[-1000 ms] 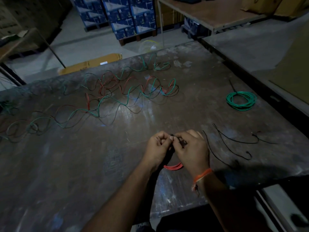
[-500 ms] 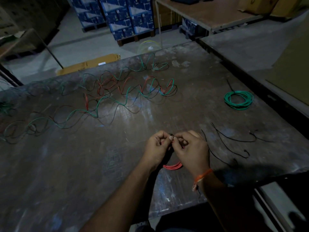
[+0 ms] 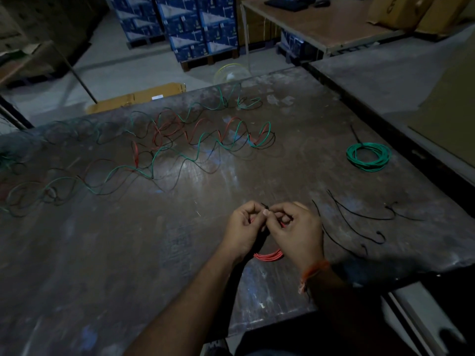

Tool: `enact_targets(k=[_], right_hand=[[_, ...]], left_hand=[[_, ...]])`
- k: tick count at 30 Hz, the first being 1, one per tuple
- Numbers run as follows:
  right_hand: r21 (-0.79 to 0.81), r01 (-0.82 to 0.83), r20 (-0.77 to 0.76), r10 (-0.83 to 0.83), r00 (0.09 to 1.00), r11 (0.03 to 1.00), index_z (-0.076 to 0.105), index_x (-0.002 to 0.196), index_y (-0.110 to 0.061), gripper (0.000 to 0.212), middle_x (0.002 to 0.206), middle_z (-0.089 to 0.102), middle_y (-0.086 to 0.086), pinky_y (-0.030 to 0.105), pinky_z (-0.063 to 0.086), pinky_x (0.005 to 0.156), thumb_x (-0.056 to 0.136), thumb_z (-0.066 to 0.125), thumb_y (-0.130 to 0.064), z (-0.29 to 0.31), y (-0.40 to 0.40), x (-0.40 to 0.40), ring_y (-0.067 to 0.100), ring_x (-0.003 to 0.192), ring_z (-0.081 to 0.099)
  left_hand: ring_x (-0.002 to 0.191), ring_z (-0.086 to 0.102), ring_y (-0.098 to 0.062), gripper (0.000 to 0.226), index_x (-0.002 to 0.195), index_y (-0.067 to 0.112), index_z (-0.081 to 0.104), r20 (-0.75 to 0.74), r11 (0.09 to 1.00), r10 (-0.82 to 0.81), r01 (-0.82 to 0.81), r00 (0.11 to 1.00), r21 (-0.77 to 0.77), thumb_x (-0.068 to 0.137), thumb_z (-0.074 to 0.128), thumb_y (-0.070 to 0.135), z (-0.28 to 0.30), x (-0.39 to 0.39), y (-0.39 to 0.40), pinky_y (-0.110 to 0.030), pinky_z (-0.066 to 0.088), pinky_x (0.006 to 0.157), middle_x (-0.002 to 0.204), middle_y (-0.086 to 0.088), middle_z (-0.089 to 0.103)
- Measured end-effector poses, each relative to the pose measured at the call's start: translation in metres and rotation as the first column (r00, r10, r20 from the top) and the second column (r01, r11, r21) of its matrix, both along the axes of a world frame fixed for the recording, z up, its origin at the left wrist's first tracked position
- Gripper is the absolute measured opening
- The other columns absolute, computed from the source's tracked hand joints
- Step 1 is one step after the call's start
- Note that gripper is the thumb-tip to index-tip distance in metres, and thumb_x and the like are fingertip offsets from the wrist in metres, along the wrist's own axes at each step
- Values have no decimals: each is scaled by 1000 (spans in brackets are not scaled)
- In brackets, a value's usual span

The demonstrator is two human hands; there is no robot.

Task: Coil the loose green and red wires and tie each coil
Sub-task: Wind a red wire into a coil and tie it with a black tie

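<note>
A red wire coil (image 3: 268,256) hangs below my two hands near the table's front edge; only its lower arc shows. My left hand (image 3: 243,228) and my right hand (image 3: 295,231) meet fingertip to fingertip above it, each pinching a thin black tie at the coil's top. A tied green coil (image 3: 368,157) lies at the right of the table. Loose green and red wires (image 3: 180,142) sprawl in loops across the far and left part of the table.
Several loose black ties (image 3: 359,219) lie to the right of my hands. The dark worn table (image 3: 128,265) ends just in front of me. Beyond it stand stacked blue boxes (image 3: 190,27), a flat cardboard box (image 3: 136,97) and another table (image 3: 329,24).
Both hands stay together on the tie above the red coil with only small finger movement. The view has shifted slightly.
</note>
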State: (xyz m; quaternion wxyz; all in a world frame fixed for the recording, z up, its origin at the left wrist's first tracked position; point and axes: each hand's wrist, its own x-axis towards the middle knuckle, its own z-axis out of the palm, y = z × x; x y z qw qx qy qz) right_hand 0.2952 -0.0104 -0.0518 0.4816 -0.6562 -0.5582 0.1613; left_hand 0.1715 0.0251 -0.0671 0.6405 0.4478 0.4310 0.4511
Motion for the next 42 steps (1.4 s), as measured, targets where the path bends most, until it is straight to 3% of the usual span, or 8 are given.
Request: enact_targets(k=[5,10,14,17,23,27,32,42], right_hand=[[-90,-12,-15,11,1000,996,70,77,-29,10,74,64,-11,30,54,58,77,67,-39,2,10,1,3,63,62],[-351,-64,-403,-89,911,934,77,75,-23,31,65,70,-3,35,49,65,75,62,-50,11,39,24,19,66,65],[-486,-261,-586,-90,806,834,78,80,-2,27,54,56,-3,22,26,43,88,69,-27,16,58,29,9,46,39],[-479,-359,-638,-37,769,801,73,75,-6,20,59,52,3,18,21,40,85,74,-23,16,63,27,9,46,34],[-306,-314,-663,35,748,899,67,69,-6,18,53,58,1,21,39,50,86,73,-3,15,67,20,6,45,50],[-258,-231,-582,40,812,938,74,72,-16,13,58,64,-12,31,45,67,83,75,-23,7,70,17,6,60,55],[-210,-387,-608,190,771,898,67,70,-17,13,61,54,1,38,40,68,77,76,-22,3,63,17,18,64,49],[-175,-297,-499,176,849,939,69,71,-18,15,61,62,-6,33,46,63,81,79,-13,5,58,21,11,61,56]], left_hand=[[48,42,-13,13,88,4,60,22,1000,-29,29,999,6,97,61,13,-2,-2,-2,-22,32,48,66,-13,52],[50,34,-15,15,84,11,60,-48,996,-84,86,995,33,96,60,20,-1,-7,-2,-27,22,47,56,-7,45],[48,33,-13,15,88,7,60,-70,995,-91,95,993,42,100,58,15,1,-8,-4,-26,21,45,56,-7,46],[46,32,-12,15,87,6,60,-87,994,-93,98,992,54,100,57,13,2,-8,-4,-25,20,44,56,-8,46],[53,33,-16,15,85,10,59,-83,994,-101,103,991,29,98,58,19,-1,-7,-3,-38,16,46,56,-6,45],[51,33,-16,15,86,6,57,-95,996,-84,85,992,12,99,56,16,-3,-7,-1,-37,16,46,56,-6,45],[47,32,-13,17,87,2,55,-78,997,-76,77,994,9,100,54,13,-2,-7,-3,-35,17,47,55,-6,45],[53,42,-18,25,98,-4,63,-3,998,34,-34,999,50,99,59,20,1,-4,-4,-31,37,58,60,-10,46]])
